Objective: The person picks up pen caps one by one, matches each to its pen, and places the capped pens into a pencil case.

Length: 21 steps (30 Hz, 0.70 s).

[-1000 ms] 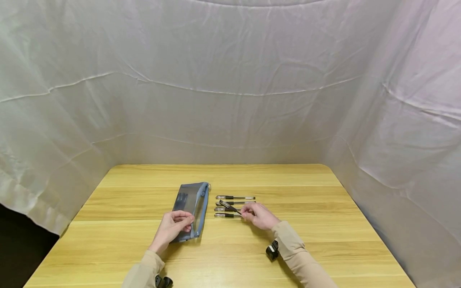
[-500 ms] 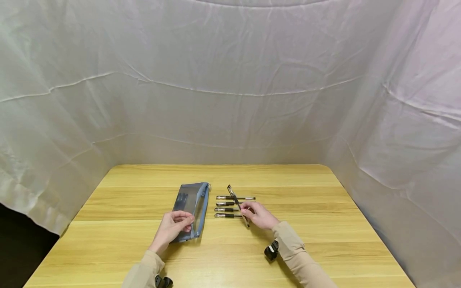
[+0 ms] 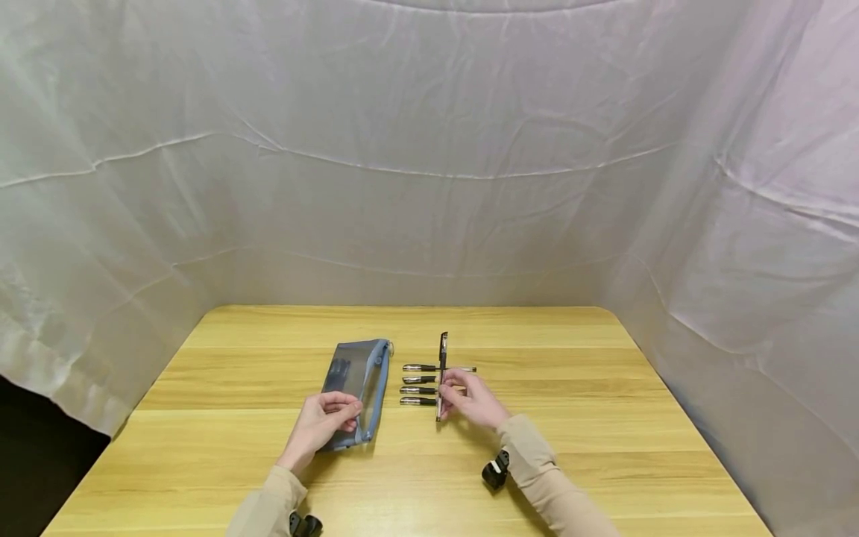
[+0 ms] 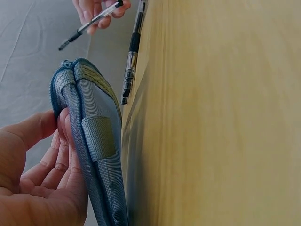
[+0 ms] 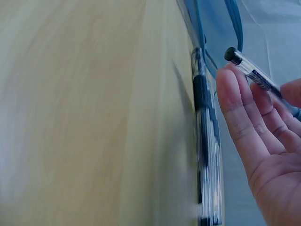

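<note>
A blue zip pencil pouch (image 3: 379,388) with a see-through side lies on the left, its zip side gaping toward the pens. My left hand (image 3: 321,426) pinches the near part of its opening between thumb and fingers; the left wrist view shows the pouch edge (image 4: 101,136) in that grip. Just right of the pouch, my right hand (image 3: 478,404) holds a black-and-clear gel pen (image 3: 443,349) above the table, cap end pointing away. Below it lie several similar pens (image 3: 417,401) in a row, partly covered by that hand. Dark shapes show inside the pouch, too blurred to name.
The wooden table (image 3: 570,477) has rounded far corners. Grey-white cloth (image 3: 429,224) hangs behind it and along both sides. A small black camera (image 3: 495,471) sits at my right wrist, and another (image 3: 305,524) at my left.
The pen in my right hand has swung from slanting left to pointing straight away. That hand has shifted slightly left. My left hand and the pouch have stayed put.
</note>
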Tool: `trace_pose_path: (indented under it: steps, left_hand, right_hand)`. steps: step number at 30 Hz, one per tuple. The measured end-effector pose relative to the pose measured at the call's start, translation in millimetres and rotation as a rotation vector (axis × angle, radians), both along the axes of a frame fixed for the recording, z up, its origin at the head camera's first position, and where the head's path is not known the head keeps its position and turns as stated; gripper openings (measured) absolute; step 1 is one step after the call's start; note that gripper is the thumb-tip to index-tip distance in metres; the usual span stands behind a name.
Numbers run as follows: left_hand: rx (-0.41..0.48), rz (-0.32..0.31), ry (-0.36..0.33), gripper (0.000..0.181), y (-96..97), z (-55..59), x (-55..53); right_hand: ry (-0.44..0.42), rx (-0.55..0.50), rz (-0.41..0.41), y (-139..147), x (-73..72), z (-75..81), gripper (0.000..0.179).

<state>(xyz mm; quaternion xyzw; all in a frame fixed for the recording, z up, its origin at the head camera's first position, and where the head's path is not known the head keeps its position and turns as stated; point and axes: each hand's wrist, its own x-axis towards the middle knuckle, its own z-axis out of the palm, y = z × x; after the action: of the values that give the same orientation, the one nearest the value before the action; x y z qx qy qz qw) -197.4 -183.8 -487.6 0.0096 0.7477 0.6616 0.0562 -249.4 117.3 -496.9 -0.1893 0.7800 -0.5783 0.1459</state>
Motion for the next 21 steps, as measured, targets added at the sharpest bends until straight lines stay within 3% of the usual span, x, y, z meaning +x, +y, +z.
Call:
trace_pose_path:
  steps: [4,14,21]
  left_hand:
    - [0.001,0.002,-0.002,0.026,0.3,-0.4,0.0]
    - [0.003,0.005,0.000,0.024,2.7,-1.0,-1.4]
    - [-0.001,0.001,0.002,0.025,2.9,-0.5,-1.3]
  right_hand:
    - [-0.070,-0.077,-0.017,-6,0.2,1.2,0.050]
    - [-0.290,-0.240,-0.027,-26,-2.7,9.0,0.056]
    - [-0.401,-0.266,-0.060,-42,-4.9,12.1,0.058]
